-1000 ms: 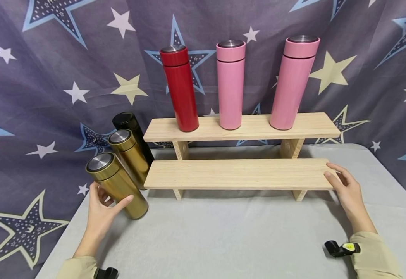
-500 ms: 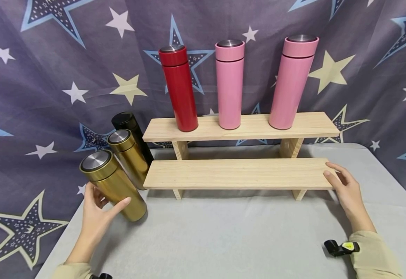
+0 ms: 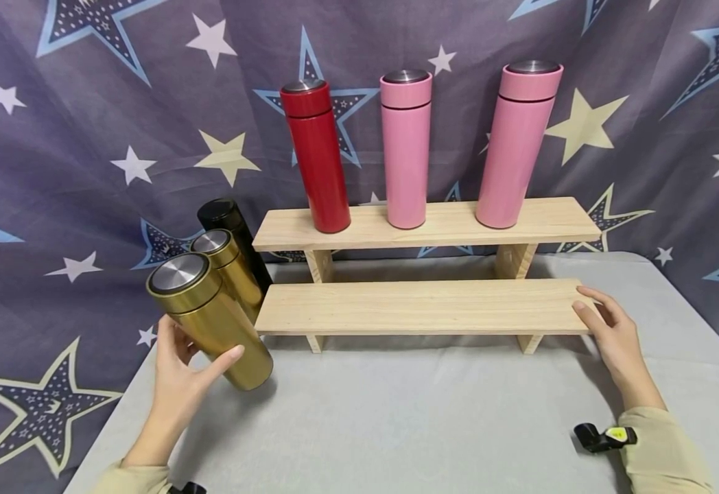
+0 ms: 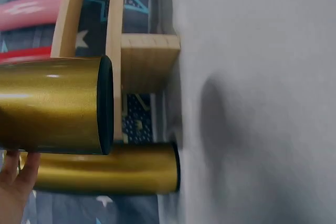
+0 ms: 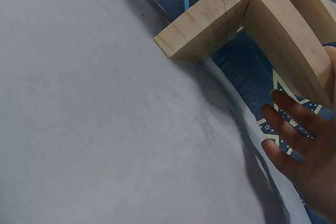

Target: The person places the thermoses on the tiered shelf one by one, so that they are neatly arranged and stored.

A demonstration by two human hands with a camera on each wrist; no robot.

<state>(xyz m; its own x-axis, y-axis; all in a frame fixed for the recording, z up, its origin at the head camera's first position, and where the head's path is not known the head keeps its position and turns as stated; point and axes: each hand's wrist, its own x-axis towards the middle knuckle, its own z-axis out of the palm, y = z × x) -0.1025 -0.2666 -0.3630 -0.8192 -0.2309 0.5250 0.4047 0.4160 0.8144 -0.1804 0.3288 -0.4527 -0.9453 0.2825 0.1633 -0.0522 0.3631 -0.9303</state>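
Note:
My left hand [image 3: 177, 381] grips a gold thermos bottle [image 3: 220, 329] with a steel-topped lid. The bottle leans to the left, its base clear of the table, and its shadow shows on the cloth in the left wrist view. Behind it stand a second gold bottle [image 4: 121, 169] and a black bottle [image 3: 230, 219]. At the right end of the lower wooden shelf [image 3: 421, 309], my right hand [image 3: 615, 339] rests with thumb and index finger on the board. Its other fingers [image 5: 291, 129] hang loosely beyond the end, seen in the right wrist view.
On the upper shelf [image 3: 446, 237] stand a red bottle [image 3: 319, 165] and two pink bottles, one in the middle [image 3: 406, 158] and one at the right [image 3: 516, 158]. A grey cloth [image 3: 409, 418] covers the table. Starry fabric [image 3: 88, 178] hangs behind.
My left hand has raised the gold bottle off the table, moving first slightly left, then back right, nearer the lower shelf. My right hand stays at the shelf end.

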